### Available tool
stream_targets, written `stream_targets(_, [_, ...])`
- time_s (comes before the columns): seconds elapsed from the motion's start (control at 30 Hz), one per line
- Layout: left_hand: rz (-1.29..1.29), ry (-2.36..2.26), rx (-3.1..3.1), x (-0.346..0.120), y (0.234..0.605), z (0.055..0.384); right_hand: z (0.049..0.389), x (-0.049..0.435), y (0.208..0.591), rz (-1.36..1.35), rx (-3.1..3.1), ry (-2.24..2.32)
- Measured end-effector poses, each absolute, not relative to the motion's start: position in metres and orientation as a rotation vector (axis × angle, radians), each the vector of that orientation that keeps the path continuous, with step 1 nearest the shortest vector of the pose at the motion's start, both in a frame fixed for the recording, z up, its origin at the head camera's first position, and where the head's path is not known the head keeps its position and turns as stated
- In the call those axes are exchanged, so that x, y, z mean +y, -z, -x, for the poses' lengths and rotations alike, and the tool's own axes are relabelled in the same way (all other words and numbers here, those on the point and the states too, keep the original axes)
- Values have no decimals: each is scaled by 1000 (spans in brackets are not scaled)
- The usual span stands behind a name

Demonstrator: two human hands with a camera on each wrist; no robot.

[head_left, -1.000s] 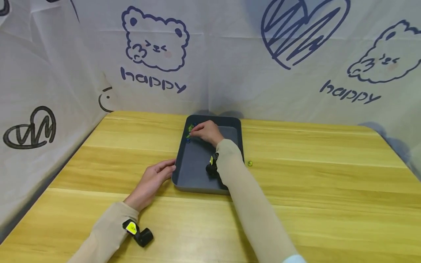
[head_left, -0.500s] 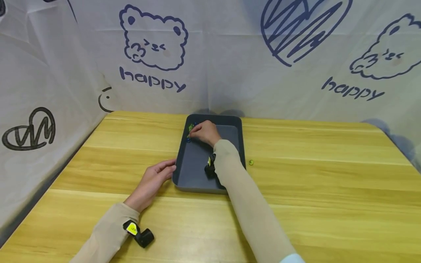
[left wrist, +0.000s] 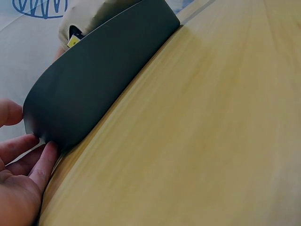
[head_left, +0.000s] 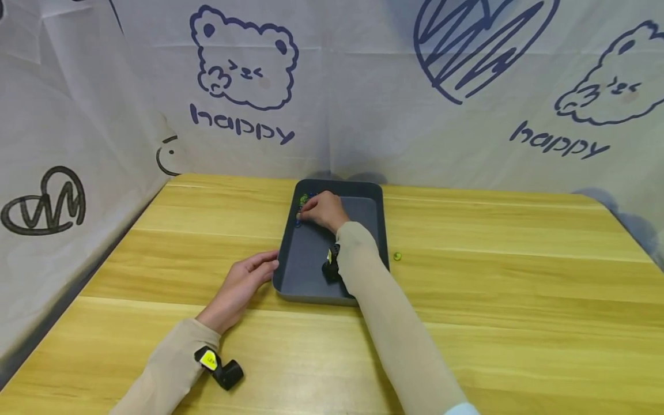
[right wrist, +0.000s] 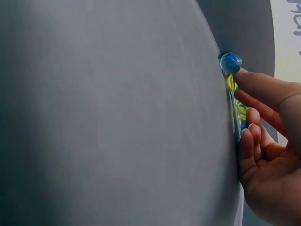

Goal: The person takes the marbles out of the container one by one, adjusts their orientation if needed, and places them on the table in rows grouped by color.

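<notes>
In the head view a dark grey tray (head_left: 311,259) lies on the wooden table. Several small glass marbles line its far left inner side, some yellow-green and some blue. My right hand (head_left: 327,208) reaches over the tray to them. In the right wrist view its thumb (right wrist: 263,84) touches a blue marble (right wrist: 231,62). A yellow-green marble (right wrist: 232,82) shows between the thumb tip and forefinger tip, pinched and partly covered. The other fingers are curled in. My left hand (head_left: 238,288) rests against the tray's left outer wall, fingers nearly straight; the left wrist view shows them touching the corner.
One yellow-green marble (head_left: 397,256) sits on the table (head_left: 519,300) just right of the tray. A white cloth (head_left: 353,127) with drawings hangs behind and at the sides of the table.
The right fingertips have shifted very slightly toward me along the row, and now cover more of the marbles there. The left hand and the tray stay in place.
</notes>
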State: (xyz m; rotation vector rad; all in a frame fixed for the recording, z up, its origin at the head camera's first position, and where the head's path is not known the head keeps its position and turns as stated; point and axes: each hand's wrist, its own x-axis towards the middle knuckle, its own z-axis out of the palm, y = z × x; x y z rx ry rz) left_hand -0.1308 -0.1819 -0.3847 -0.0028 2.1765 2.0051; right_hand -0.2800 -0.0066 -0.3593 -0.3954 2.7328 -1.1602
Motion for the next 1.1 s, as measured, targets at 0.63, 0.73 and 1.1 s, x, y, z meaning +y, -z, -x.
stream_targets(0.63, [2, -2001, 2190, -182, 385, 132, 283, 3, 356, 535, 2612, 1360])
stream_targets(0.73, [-1, -2006, 2189, -181, 385, 132, 283, 6, 350, 550, 2618, 1389])
stream_targets(1.1, [-4, -2017, 2169, -181, 385, 131, 290, 25, 329, 496, 2449, 1575])
